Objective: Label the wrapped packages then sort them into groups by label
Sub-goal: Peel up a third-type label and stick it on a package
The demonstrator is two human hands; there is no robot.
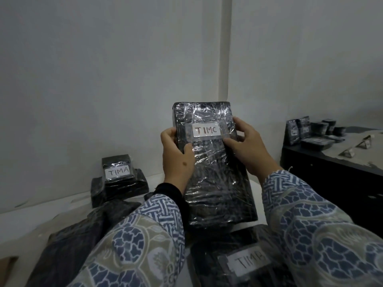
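Observation:
I hold a large black package (215, 175) wrapped in clear film upright in front of me. A white label reading "TIMC" (206, 130) is stuck near its top. My left hand (177, 155) grips the package's left edge, thumb on its front just below the label. My right hand (246, 149) grips the right edge, thumb pressing beside the label's lower right corner. A stack of black packages (120, 183) with a "TIMA" label (118, 171) stands at the back left. Another labelled package (244, 264) lies near me at the bottom.
An unlabelled black package (78, 241) lies at the lower left on the white surface (31, 214). At the right stands a dark cabinet (331, 183) with several black packages (310, 131) and small folded paper pieces (362, 145) on top. Grey walls rise behind.

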